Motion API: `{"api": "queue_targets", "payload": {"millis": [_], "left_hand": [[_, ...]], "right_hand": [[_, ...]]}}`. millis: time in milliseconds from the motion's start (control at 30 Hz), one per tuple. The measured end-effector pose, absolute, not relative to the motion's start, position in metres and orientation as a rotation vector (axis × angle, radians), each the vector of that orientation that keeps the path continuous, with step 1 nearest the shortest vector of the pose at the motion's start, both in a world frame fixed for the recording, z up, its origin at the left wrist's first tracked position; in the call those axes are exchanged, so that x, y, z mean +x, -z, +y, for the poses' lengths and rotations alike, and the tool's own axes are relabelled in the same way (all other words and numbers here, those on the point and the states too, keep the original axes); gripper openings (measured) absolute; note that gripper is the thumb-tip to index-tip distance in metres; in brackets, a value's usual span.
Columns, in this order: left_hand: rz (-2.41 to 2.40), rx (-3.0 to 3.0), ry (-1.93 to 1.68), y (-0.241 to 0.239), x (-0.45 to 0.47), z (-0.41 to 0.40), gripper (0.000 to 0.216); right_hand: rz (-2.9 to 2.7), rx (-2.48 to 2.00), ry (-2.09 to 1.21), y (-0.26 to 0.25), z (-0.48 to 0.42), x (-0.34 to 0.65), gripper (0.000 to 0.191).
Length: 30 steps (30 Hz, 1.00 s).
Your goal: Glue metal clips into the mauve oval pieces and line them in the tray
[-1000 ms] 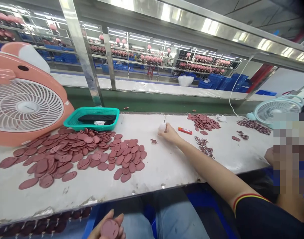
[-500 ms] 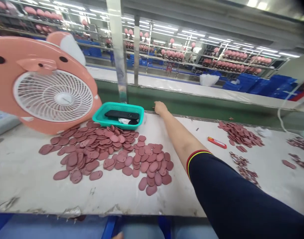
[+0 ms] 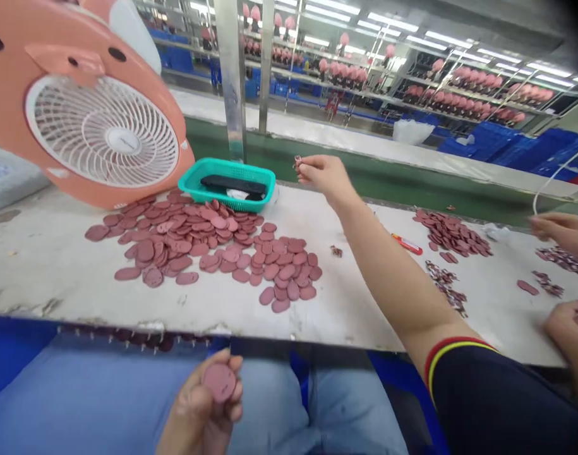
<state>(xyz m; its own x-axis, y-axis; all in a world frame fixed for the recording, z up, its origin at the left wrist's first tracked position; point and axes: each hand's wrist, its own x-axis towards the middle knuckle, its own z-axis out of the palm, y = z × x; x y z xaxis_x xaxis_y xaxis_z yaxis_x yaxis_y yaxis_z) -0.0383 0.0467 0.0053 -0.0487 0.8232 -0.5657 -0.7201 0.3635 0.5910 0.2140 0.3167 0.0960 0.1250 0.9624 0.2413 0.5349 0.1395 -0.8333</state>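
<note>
Low in the view, over my lap, my left hand (image 3: pixel 201 404) pinches a round, dull-red flat disc (image 3: pixel 219 383) with small slots in it. My right hand (image 3: pixel 327 179) is stretched out above the far edge of the table, right of the green basket. Between its fingertips is a small shiny metal piece (image 3: pixel 297 162), too small to name. Below that arm, a little clump of similar metal pieces (image 3: pixel 336 251) lies on the table. Left of it spreads a large heap of dull-red oval discs (image 3: pixel 194 237).
A teal basket (image 3: pixel 194 184) holds a black object. The pink fan (image 3: pixel 175 114) stands at left. Rightward lie a red cutter (image 3: pixel 407 244), more discs (image 3: pixel 452 232) and metal pieces (image 3: pixel 445 284). A co-worker's hands (image 3: pixel 570 234) work at far right. A green strip (image 3: pixel 378 180) runs behind the table.
My left hand has come up into view with a disc. My right hand has lifted from the far edge with a metal piece. Another person's hands have appeared at right.
</note>
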Motion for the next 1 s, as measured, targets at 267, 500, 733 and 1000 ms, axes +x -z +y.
{"api": "queue_targets", "payload": {"millis": [267,500,733,1000], "left_hand": [[0.94,0.201,-1.104,-0.024,-0.015,0.015,0.05],[0.848,0.313,-1.027,-0.019,-0.011,0.008,0.047],[0.818,0.347,-1.003,-0.017,-0.01,0.008,0.039],[0.876,0.295,-0.985,-0.022,-0.005,0.007,0.038]], "right_hand": [[-1.572,-0.965,-1.377,-0.078,0.077,0.169,0.01],[-1.695,-0.998,-1.195,-0.059,0.041,0.163,0.011],[-1.803,-0.969,-1.141,-0.062,0.039,0.169,0.011],[-1.918,-0.904,-1.08,-0.065,0.041,0.173,0.011]]}}
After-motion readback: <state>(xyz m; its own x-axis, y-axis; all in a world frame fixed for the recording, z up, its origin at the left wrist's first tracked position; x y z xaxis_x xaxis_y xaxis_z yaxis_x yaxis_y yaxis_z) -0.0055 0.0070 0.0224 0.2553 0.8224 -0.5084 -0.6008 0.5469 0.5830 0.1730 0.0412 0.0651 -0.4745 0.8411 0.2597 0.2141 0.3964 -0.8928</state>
